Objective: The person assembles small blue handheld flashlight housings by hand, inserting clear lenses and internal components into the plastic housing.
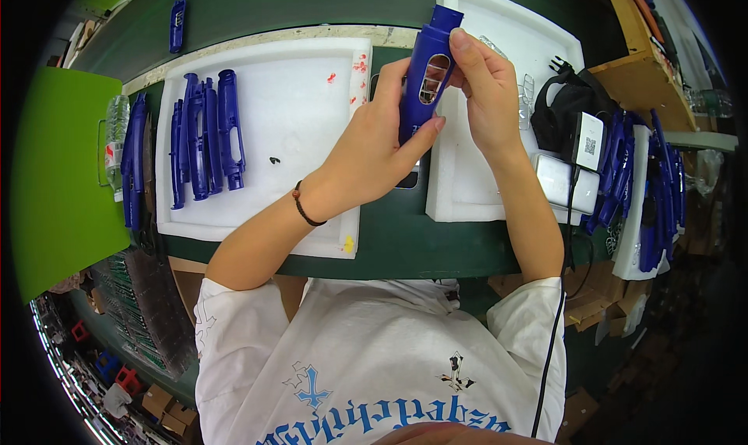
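Both my hands hold one blue plastic housing (421, 59), tilted upright above the gap between two white foam trays. An oval window with a shiny clear insert shows in its face. My left hand (382, 137) is closed round its lower part, with a dark cord bracelet on the wrist. At its upper right side, my right hand (485, 75) grips it between thumb and fingers. Several similar blue housing parts (204, 137) lie side by side in the left foam tray (261, 223). A small black piece (274, 161) lies near them.
The right foam tray (460, 205) holds clear plastic pieces (527, 94). Beside it are a black strap bag (573, 98), a white box-shaped device (590, 141) with a cable and stacked blue parts (662, 188). A plastic bottle (117, 126) and green panel (58, 180) stand left.
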Action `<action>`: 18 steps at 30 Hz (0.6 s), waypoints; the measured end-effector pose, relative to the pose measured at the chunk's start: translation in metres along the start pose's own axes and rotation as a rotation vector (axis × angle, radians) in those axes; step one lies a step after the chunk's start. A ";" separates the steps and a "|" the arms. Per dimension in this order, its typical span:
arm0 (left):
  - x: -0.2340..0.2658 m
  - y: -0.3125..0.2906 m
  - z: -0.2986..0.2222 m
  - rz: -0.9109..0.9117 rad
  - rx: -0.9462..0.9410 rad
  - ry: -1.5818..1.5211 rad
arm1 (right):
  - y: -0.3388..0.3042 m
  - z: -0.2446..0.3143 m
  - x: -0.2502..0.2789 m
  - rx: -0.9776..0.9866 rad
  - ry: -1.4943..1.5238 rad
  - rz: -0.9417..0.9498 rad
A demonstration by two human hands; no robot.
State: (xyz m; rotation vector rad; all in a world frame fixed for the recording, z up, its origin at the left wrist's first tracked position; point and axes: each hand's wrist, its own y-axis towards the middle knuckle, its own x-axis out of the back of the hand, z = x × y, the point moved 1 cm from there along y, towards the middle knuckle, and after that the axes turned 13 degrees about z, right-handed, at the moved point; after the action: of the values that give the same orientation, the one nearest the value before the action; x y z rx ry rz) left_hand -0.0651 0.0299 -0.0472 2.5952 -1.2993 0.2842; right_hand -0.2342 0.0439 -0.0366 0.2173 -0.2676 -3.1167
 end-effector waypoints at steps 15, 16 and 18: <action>0.000 0.003 0.000 0.096 0.157 -0.127 | 0.004 0.000 0.027 -0.246 0.189 0.139; 0.000 0.003 -0.001 0.098 0.140 -0.161 | 0.003 -0.001 0.027 -0.244 0.191 0.138; 0.001 0.003 -0.002 0.100 0.123 -0.191 | 0.003 -0.001 0.026 -0.189 0.274 0.144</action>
State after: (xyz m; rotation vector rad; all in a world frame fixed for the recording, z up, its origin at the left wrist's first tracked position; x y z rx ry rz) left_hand -0.0671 0.0278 -0.0444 2.7199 -1.5242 0.1391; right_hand -0.2599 0.0405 -0.0406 0.5850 0.0143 -2.8982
